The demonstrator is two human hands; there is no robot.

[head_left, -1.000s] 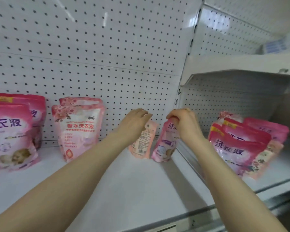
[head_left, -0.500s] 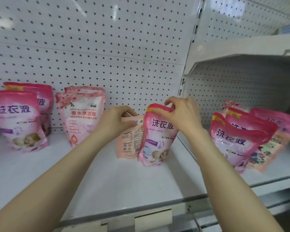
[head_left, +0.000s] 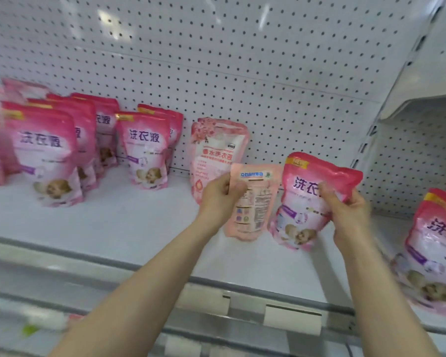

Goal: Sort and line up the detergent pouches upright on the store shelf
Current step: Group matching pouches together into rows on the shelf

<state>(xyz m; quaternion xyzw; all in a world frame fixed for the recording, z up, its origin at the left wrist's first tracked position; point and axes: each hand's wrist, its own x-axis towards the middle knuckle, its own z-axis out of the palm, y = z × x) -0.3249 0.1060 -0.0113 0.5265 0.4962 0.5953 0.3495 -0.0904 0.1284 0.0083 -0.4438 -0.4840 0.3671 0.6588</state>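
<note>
Left hand (head_left: 220, 195) closed, thumb across the front and fingers behind, gripping the upper left edge of a pale peach pouch (head_left: 252, 202), back label showing, bottom at or just above the shelf (head_left: 129, 228), contact not clear. Right hand (head_left: 345, 210) closed likewise, thumb pressed on the front and fingers wrapped round the right edge of a bright pink pouch (head_left: 307, 199), tilted a little with its top toward 1 o'clock, lower edge near the shelf, just beside the peach pouch at 3 o'clock of it. At 11 o'clock from the left hand, a light pink flowered pouch (head_left: 216, 153) upright against the pegboard back panel (head_left: 242, 60), partly hidden by the held peach one. Farther toward 9 o'clock, one bright pink pouch (head_left: 144, 150) upright with another close behind, then a cluster of the same pink pouches (head_left: 47, 150) in overlapping rows, blurred at the frame edge. At 4 o'clock from the right hand, on the neighbouring shelf bay, another bright pink pouch (head_left: 438, 248) leaning, cut off by the frame. Along the shelf front at 6 o'clock, blank price tag holders (head_left: 292, 319) on the rail
</note>
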